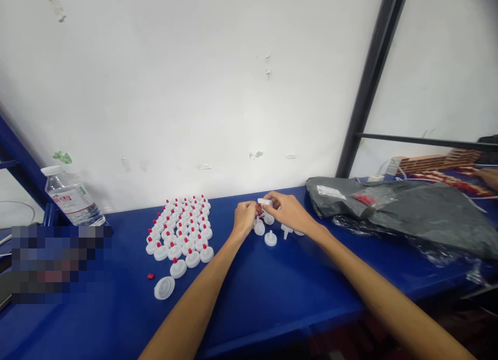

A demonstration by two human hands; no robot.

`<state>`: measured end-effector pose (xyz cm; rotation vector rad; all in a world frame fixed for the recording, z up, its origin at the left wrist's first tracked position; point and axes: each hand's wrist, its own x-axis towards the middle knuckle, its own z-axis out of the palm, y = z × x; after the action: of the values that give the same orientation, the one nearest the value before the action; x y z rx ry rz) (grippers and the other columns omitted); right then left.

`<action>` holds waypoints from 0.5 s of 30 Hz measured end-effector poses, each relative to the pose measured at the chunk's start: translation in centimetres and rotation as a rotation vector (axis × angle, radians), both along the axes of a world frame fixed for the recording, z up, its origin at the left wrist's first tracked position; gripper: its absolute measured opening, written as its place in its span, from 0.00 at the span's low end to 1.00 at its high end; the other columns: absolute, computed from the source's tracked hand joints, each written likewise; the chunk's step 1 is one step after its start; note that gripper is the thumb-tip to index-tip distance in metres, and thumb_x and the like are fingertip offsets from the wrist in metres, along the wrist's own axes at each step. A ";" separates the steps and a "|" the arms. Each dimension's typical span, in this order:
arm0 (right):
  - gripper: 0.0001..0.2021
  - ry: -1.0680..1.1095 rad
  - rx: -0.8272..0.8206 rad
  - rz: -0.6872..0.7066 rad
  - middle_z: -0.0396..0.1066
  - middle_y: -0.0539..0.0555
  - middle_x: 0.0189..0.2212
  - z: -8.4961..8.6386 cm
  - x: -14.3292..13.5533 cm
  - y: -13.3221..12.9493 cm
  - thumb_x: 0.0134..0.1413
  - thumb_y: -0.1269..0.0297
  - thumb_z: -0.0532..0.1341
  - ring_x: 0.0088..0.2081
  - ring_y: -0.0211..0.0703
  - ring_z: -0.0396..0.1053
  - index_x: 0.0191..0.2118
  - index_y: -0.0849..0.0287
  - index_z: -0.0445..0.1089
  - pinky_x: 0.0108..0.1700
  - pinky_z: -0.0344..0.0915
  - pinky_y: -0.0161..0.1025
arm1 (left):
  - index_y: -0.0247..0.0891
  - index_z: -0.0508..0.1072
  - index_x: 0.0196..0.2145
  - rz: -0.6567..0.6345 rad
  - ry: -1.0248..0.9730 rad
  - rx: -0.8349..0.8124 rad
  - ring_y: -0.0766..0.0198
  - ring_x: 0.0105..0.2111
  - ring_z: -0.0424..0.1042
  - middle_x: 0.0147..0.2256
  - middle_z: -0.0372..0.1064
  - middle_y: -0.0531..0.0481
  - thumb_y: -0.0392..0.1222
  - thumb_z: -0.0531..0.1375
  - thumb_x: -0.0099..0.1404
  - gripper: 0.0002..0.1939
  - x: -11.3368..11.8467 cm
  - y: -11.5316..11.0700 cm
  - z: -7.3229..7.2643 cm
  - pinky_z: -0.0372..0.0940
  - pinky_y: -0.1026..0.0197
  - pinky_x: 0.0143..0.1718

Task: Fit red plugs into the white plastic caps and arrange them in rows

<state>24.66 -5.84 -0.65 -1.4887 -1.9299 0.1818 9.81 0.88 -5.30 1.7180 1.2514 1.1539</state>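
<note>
My right hand (288, 210) pinches a white plastic spout cap (265, 202) by its edge. Close against it, my left hand (245, 217) is closed, with a bit of red showing at its fingertips, probably a small red tip; the fingers partly hide it. Under and around both hands lie several loose white caps without red tips, one of them a cap with its spout up (270, 238). To the left stand rows of white caps fitted with red tips (178, 267). Nearer me are an overturned white cap (164, 287) and a loose red tip (151, 276).
The blue table (257, 308) runs along a white wall. A clear water bottle (73, 196) stands at the left, near a blurred-out patch. Grey plastic bags (420, 209) cover the right side. Beyond a black post (369, 90), another person's hand (488, 177) reaches over red and cream pieces.
</note>
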 end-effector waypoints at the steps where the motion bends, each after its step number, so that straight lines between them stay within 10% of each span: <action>1: 0.12 0.015 -0.002 0.010 0.77 0.51 0.31 0.0 0.0 0.0 0.61 0.57 0.58 0.34 0.44 0.74 0.46 0.54 0.73 0.37 0.64 0.36 | 0.37 0.71 0.20 -0.009 -0.004 0.000 0.64 0.21 0.66 0.20 0.69 0.50 0.45 0.51 0.63 0.19 0.0 0.1 0.0 0.56 0.64 0.23; 15: 0.12 0.181 -0.047 0.091 0.79 0.51 0.33 -0.2 0.6 0.3 0.58 0.55 0.63 0.35 0.45 0.77 0.44 0.54 0.72 0.39 0.69 0.37 | 0.40 0.68 0.27 -0.008 0.079 0.212 0.64 0.27 0.66 0.24 0.68 0.53 0.47 0.48 0.70 0.17 0.0 -1.5 0.6 0.56 0.63 0.31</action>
<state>25.22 -5.52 -0.80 -1.3656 -1.8590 0.3920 9.79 -0.59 -4.70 1.9388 1.2033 1.2627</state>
